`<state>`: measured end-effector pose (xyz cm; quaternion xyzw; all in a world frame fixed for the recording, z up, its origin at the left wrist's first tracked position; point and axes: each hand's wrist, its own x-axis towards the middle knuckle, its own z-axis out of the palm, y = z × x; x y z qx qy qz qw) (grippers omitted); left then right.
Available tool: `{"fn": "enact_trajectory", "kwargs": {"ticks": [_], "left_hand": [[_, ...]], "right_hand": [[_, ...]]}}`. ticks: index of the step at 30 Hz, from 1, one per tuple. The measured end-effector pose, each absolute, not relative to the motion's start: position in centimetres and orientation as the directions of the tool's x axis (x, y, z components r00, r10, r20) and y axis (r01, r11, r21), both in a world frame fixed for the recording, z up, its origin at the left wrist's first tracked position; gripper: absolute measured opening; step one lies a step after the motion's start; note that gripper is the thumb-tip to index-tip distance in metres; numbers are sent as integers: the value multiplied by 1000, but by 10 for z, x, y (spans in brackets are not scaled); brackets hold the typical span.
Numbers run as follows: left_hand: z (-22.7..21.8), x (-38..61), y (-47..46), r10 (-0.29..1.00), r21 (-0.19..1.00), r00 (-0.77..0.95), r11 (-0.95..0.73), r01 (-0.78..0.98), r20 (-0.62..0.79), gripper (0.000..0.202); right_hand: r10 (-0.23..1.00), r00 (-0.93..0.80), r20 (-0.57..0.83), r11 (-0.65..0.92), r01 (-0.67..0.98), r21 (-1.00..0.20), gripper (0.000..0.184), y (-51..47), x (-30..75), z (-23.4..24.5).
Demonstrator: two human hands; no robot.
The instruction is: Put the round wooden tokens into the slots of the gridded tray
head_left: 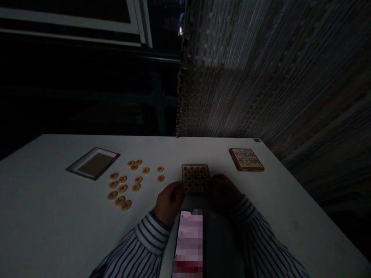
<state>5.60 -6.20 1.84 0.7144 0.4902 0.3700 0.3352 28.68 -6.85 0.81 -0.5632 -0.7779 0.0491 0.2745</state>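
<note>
A small brown tray of round game pieces (pixel 196 177) sits on the white table (pixel 52 216) in front of me. My left hand (pixel 169 200) rests at the tray's left lower corner with its fingers curled against it. My right hand (pixel 223 191), in shadow, lies at the tray's right side with fingers bent. Both wrists wear striped sleeves. Several loose yellow discs with red marks (pixel 127 185) lie scattered to the left of the tray.
An empty box lid or tray (pixel 93 163) lies at the back left. A closed printed box (pixel 246 159) sits at the back right. A lit phone (pixel 189 243) hangs below my hands. A beaded curtain (pixel 261 69) stands behind the table.
</note>
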Motion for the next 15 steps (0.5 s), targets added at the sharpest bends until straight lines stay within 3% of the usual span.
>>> {"fn": "enact_trajectory", "kwargs": {"ticks": [15], "left_hand": [[15, 56, -62, 946, 844, 243, -306, 440, 216, 28]], "right_hand": [[904, -205, 376, 370, 815, -445, 20, -70, 289, 8]]}}
